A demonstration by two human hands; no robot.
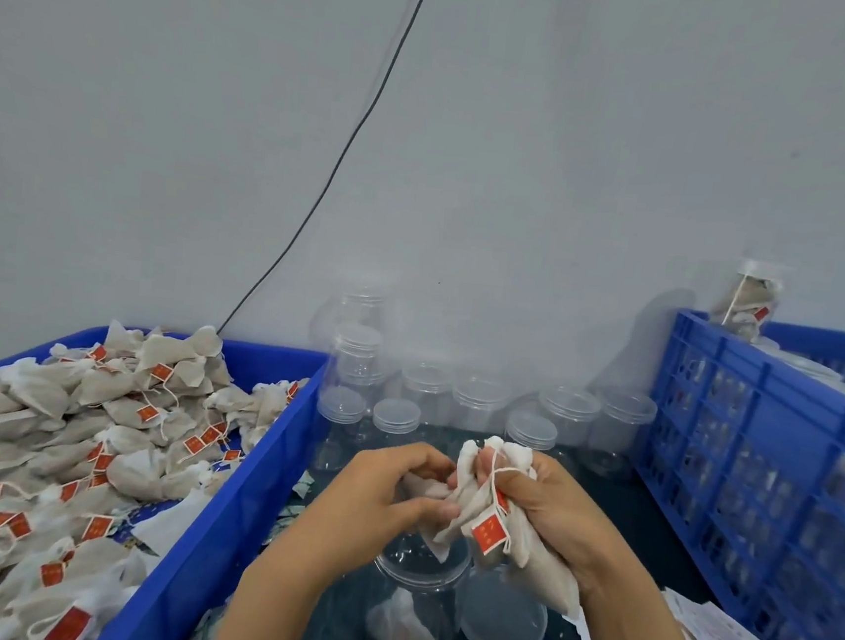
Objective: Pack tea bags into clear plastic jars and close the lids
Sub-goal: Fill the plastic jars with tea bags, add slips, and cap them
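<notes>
Right hand [552,507]: fingers clenched round a bunch of tea bags [499,523], lower ends hidden behind the palm. Left hand [388,492]: fingers pinch one bag of the bunch; contact point partly hidden. Open jar [413,613] at 6 o'clock below the hands, one bag inside, base cut off. Loose lid [504,624] at 3 o'clock of it. Blue bin [214,532] at 9 o'clock. Lidded empty jars [479,402] at 12 o'clock, outlines faint.
</notes>
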